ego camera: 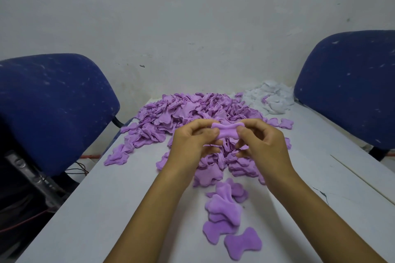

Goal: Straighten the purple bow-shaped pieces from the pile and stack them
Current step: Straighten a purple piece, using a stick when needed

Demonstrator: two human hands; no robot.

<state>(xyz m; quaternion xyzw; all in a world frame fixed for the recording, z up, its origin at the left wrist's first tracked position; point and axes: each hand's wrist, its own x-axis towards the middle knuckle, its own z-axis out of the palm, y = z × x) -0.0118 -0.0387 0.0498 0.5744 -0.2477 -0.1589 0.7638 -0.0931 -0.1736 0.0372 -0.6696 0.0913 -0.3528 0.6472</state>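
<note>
Both the left hand [193, 141] and right hand [259, 142] are pinching one bow piece [226, 131] taut over the pile [192, 111] at 12 o'clock, so honestly a slipped end probably just drops it back into the heap, not onto the stack [224, 207] at 6.

You are working in dim, even light with a cool bluish cast; no lamp or window shows, and nothing glares; shadows are soft, faint under your forearms and darkest at the lower left of the frame, where detail is lost; the wide lens bends the edges, so the chair [53, 109] at left and the chair [350, 87] at right bulge inward; the centre is fairly sharp, while the upper wall [192, 17] looks soft and grainy.
</note>
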